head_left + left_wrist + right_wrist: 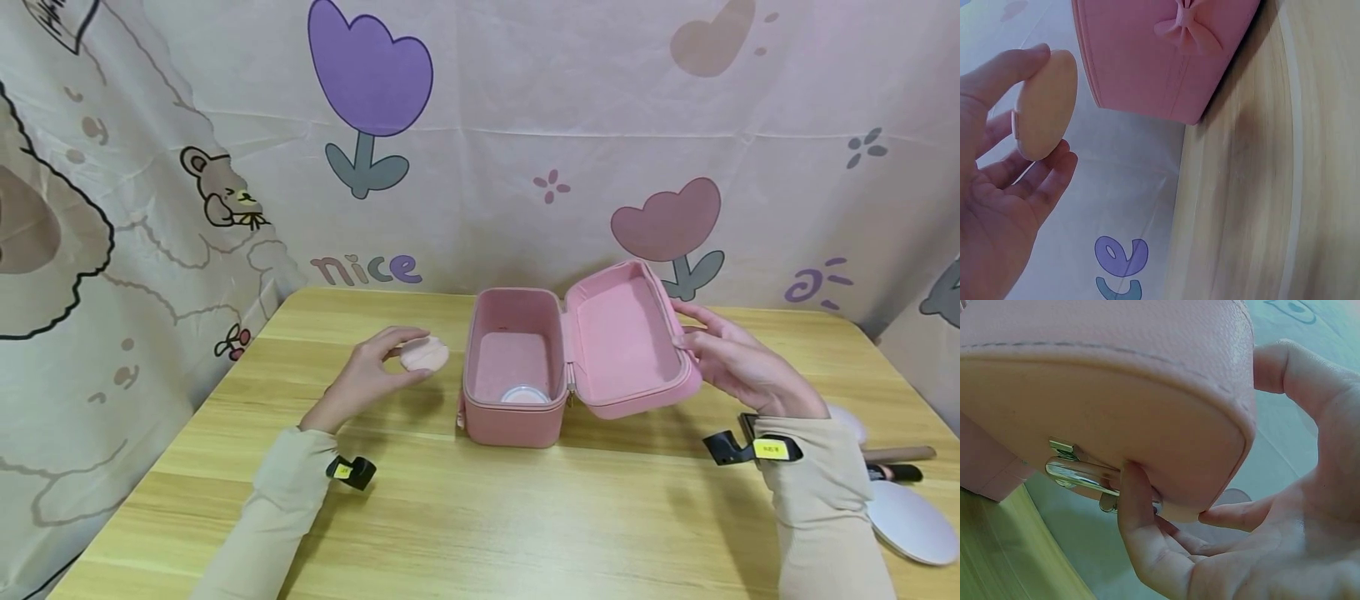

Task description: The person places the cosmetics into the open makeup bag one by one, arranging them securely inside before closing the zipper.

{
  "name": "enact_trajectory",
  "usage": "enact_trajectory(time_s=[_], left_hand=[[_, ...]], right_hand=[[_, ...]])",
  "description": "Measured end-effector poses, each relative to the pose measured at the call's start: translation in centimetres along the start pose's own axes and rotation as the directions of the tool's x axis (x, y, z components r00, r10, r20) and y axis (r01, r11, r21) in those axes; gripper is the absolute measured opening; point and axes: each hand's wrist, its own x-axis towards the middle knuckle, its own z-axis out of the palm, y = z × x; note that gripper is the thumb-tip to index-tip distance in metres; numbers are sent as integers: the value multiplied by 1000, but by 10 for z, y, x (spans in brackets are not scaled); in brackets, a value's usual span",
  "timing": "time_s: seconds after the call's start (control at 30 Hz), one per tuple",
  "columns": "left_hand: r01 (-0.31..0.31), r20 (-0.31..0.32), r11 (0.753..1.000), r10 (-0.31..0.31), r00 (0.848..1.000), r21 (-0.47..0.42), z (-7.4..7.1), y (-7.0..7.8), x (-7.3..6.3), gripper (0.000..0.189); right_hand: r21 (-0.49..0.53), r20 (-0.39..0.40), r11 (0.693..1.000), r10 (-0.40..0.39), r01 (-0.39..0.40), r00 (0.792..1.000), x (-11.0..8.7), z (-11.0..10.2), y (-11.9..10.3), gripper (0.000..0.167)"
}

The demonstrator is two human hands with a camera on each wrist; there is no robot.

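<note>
A round, flat beige powder puff [1046,106] is pinched between the thumb and fingertips of my left hand [367,372], held above the table just left of the pink cosmetic case [513,425]. The case stands with its lid [626,337] swung out to the right. My right hand [738,358] holds the lid by its right edge; in the right wrist view its fingers reach under it, beside a shiny metal handle [1085,475]. A small round white-rimmed item [525,395] lies in the case, near its front wall. A pink bow [1186,25] decorates the case's left side.
Beyond my right sleeve lie a pale oval object [913,523], a brown stick-like handle [900,454] and a black item [903,473], partly hidden by the sleeve. A printed cloth [510,208] hangs behind the wooden table [480,533].
</note>
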Motion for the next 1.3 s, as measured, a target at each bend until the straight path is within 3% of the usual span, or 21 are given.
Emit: enact_trajectory(time_s=[1.3], left_hand=[[-66,22,998,66,998,-8,14,22,3,53]], right_hand=[[-38,-8,999,14,-14,1000,1,-1,0,47]])
